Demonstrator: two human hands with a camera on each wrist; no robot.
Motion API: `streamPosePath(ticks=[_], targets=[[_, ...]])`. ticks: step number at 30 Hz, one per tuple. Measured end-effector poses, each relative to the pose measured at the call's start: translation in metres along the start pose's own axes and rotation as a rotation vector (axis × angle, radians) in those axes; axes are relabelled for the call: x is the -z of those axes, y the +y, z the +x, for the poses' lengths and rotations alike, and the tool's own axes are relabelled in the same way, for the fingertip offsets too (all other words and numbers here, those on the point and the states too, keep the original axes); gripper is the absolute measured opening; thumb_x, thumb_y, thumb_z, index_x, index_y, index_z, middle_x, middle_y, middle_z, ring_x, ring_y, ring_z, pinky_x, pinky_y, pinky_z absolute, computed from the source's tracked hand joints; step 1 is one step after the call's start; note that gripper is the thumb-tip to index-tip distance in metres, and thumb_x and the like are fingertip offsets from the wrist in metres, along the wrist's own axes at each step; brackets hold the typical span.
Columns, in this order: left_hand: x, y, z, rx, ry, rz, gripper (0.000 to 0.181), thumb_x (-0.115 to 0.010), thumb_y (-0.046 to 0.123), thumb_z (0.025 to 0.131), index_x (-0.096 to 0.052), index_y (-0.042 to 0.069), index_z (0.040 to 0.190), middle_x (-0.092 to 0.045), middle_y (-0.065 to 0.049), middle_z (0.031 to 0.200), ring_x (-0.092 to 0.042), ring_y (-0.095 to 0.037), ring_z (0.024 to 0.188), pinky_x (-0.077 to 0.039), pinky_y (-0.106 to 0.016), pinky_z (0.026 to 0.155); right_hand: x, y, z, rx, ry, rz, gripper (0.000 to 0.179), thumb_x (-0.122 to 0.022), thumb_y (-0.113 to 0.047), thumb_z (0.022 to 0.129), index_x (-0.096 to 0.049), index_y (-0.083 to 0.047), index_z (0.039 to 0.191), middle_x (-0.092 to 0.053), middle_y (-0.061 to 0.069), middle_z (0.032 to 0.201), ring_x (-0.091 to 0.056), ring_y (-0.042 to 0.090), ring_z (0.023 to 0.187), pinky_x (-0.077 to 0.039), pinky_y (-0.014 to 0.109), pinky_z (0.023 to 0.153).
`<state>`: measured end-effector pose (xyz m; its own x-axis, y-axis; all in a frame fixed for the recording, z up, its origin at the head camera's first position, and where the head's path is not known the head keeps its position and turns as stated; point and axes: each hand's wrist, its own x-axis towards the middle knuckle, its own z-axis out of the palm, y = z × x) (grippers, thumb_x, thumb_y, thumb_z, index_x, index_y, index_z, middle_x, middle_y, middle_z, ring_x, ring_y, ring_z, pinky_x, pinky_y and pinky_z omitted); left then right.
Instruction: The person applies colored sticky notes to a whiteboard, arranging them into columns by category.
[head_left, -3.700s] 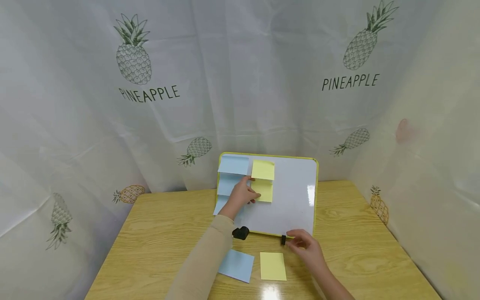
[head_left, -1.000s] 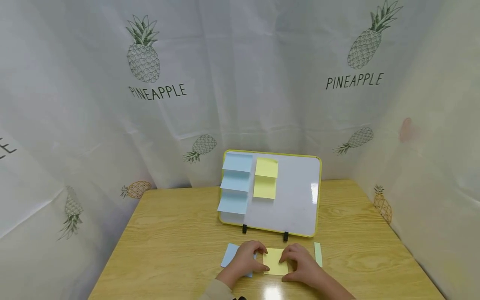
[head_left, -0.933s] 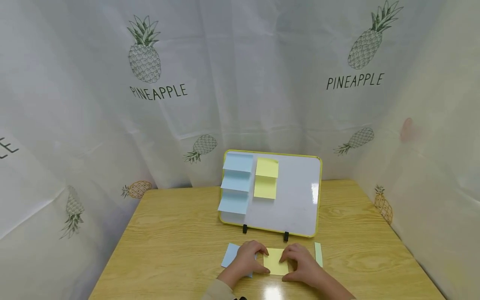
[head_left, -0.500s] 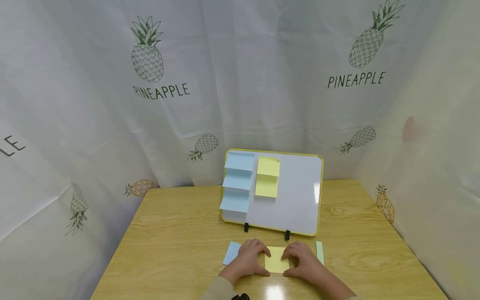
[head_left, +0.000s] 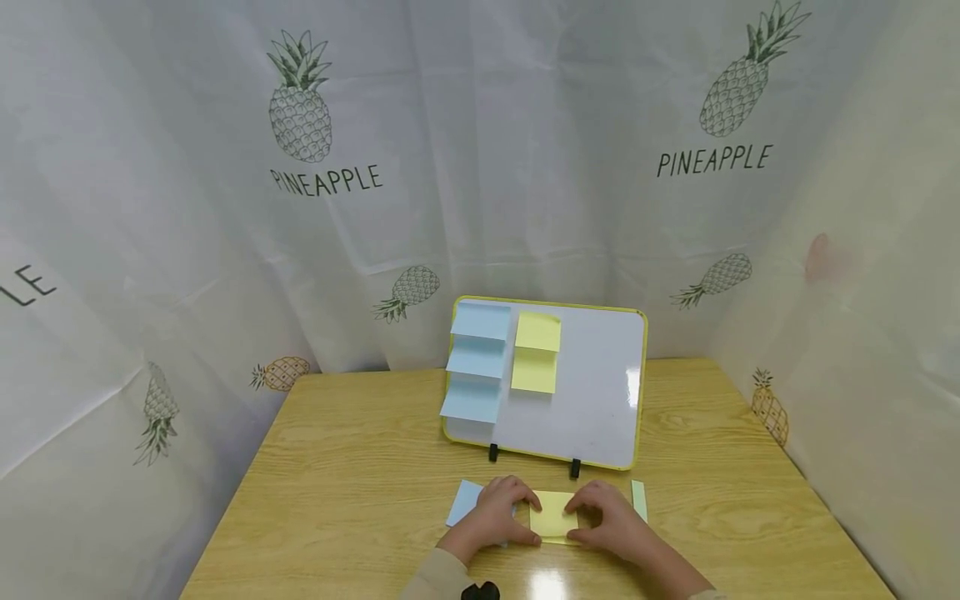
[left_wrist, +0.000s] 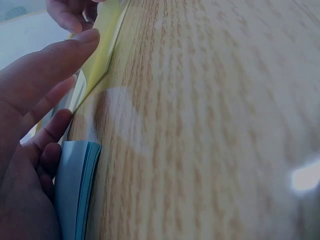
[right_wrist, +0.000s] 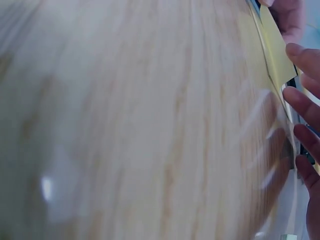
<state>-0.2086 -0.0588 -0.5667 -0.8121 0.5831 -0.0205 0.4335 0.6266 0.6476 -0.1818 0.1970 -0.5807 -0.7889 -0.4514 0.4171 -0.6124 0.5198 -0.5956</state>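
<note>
The yellow pad (head_left: pixel 552 515) lies on the table (head_left: pixel 352 475) on my side of the whiteboard (head_left: pixel 596 383), nearer the board's right foot (head_left: pixel 575 468) than its left foot (head_left: pixel 492 452); it looks nearly square, so I cannot pick out a long axis; its side edges run roughly toward the whiteboard, and its near edge faces me, with the top sheet standing up a little there. The pad sits between my two hands; my left hand (head_left: pixel 498 512) is curled about its left side and my right hand (head_left: pixel 611 521) about its right, each with the thumb at a near corner and a fingertip farther toward the whiteboard, so both grip it.

Under my left hand, in front of the whiteboard's left part, lies a blue pad (head_left: pixel 464 500), partly covered; beyond my right hand, in front of the board's right edge, a narrow piece of pale green paper (head_left: pixel 639 500) shows; on the whiteboard itself, three blue notes (head_left: pixel 478 358) run down the left side, with two yellow notes (head_left: pixel 536 335) just right of them; behind the whiteboard hangs a pineapple-printed curtain (head_left: pixel 517 167).
</note>
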Motion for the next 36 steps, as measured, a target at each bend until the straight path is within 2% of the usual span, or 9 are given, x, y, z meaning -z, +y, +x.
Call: streamPosePath(ticks=[9,13,17,21,25,28,31,36], targets=[[-0.004,-0.003,0.001,-0.005,0.045,-0.043,0.01,-0.071,0.041,0.088,-0.07,0.034,0.095,-0.05,0.02,0.103,-0.046,-0.01,0.104,-0.037,-0.042,0.092,0.003,-0.003,0.002,-0.078,-0.099,0.123,0.028,-0.084,-0.028,0.077,-0.071,-0.019,0.1,-0.062,-0.011,0.099,-0.054,0.008,0.09,-0.047,0.029,0.078],[-0.004,-0.001,0.001,0.014,0.06,-0.078,0.011,-0.071,0.04,0.089,-0.07,0.032,0.095,-0.051,0.021,0.099,-0.046,-0.009,0.102,-0.037,-0.042,0.091,0.005,-0.005,0.003,-0.144,-0.14,0.193,0.023,-0.08,-0.02,0.083,-0.07,-0.017,0.103,-0.062,-0.01,0.097,-0.055,0.007,0.086,-0.048,0.027,0.075],[-0.003,0.001,0.002,0.02,0.06,-0.08,0.021,-0.076,0.042,0.084,-0.07,0.029,0.099,-0.054,0.021,0.1,-0.048,-0.009,0.103,-0.038,-0.041,0.092,0.005,-0.006,0.006,-0.248,-0.15,0.277,0.019,-0.073,-0.015,0.089,-0.069,-0.011,0.107,-0.065,-0.004,0.096,-0.059,0.008,0.086,-0.051,0.027,0.073],[-0.006,0.001,0.004,0.026,0.118,-0.07,0.032,-0.083,0.042,0.076,-0.07,0.027,0.101,-0.057,0.019,0.101,-0.051,-0.009,0.101,-0.041,-0.038,0.09,0.006,-0.007,0.009,-0.328,-0.109,0.302,0.023,-0.072,-0.016,0.089,-0.068,-0.006,0.109,-0.066,0.001,0.096,-0.06,0.009,0.081,-0.052,0.027,0.07],[-0.015,0.002,0.008,0.068,0.207,-0.003,0.041,-0.087,0.04,0.071,-0.07,0.024,0.104,-0.059,0.015,0.101,-0.053,-0.012,0.098,-0.043,-0.038,0.087,0.006,-0.004,0.011,-0.356,-0.045,0.28,0.023,-0.073,-0.015,0.088,-0.068,-0.007,0.109,-0.066,-0.002,0.092,-0.059,0.008,0.079,-0.051,0.027,0.07],[-0.019,0.004,0.009,0.112,0.219,0.057,0.05,-0.089,0.039,0.068,-0.068,0.021,0.11,-0.059,0.009,0.107,-0.053,-0.017,0.102,-0.043,-0.042,0.089,0.005,-0.001,0.013,-0.369,0.01,0.3,0.022,-0.074,-0.011,0.086,-0.068,-0.005,0.107,-0.066,-0.001,0.092,-0.059,0.009,0.078,-0.052,0.027,0.069],[-0.02,0.006,0.01,0.14,0.214,0.08,0.059,-0.09,0.038,0.067,-0.066,0.019,0.117,-0.058,0.004,0.115,-0.051,-0.023,0.109,-0.042,-0.046,0.092,0.003,0.0,0.015,-0.392,0.063,0.358,0.024,-0.075,-0.008,0.085,-0.067,-0.001,0.107,-0.067,0.005,0.095,-0.06,0.011,0.077,-0.052,0.027,0.067],[-0.019,0.004,0.009,0.13,0.206,0.082,0.066,-0.091,0.037,0.066,-0.062,0.018,0.123,-0.058,0.004,0.118,-0.051,-0.023,0.111,-0.04,-0.047,0.094,0.0,0.0,0.019,-0.452,0.163,0.387,0.022,-0.075,-0.003,0.083,-0.068,-0.002,0.104,-0.067,0.006,0.094,-0.061,0.011,0.077,-0.052,0.026,0.064]])
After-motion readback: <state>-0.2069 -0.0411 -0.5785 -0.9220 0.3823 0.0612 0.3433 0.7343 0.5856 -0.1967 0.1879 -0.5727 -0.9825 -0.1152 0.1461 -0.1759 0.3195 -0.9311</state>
